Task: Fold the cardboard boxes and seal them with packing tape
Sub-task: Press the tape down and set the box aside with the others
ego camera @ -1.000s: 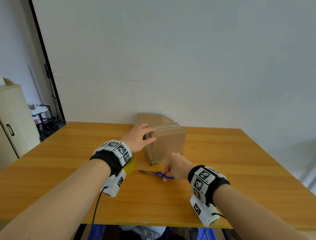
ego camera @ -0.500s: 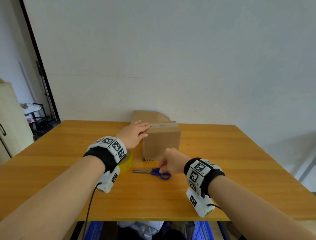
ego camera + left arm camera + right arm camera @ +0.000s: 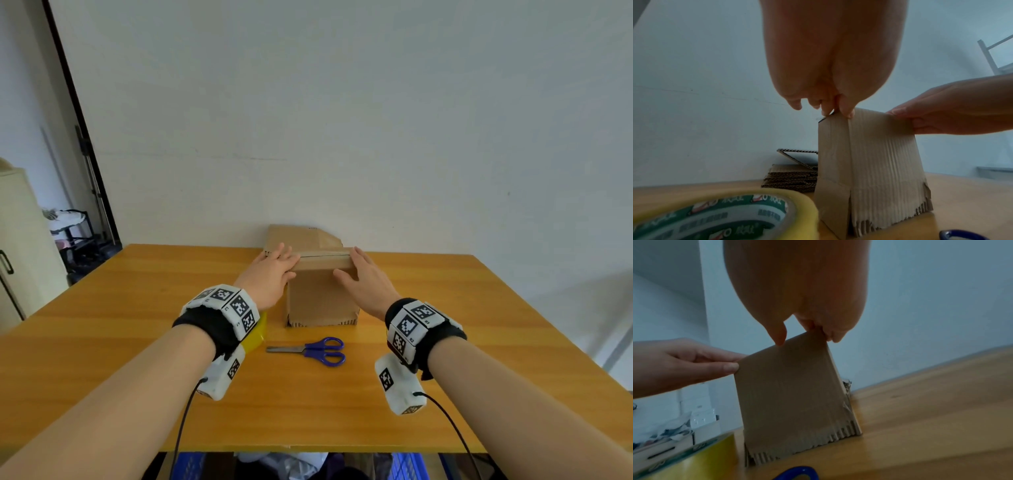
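While upright on the table [image 3: 137, 308], box [image 3: 318, 301] sits between both hands' fingertips

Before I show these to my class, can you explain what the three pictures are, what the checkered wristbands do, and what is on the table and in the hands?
No robot: a person wears three cameras. One looks down from the head; the checkered wristbands carry one each, looking along the fingers. Both hands, left hand and right hand, grip the top corners of an upright cardboard box. On the wooden table lie blue-handled scissors, a yellow roll of packing tape and, behind the box, flat cardboard sheets.
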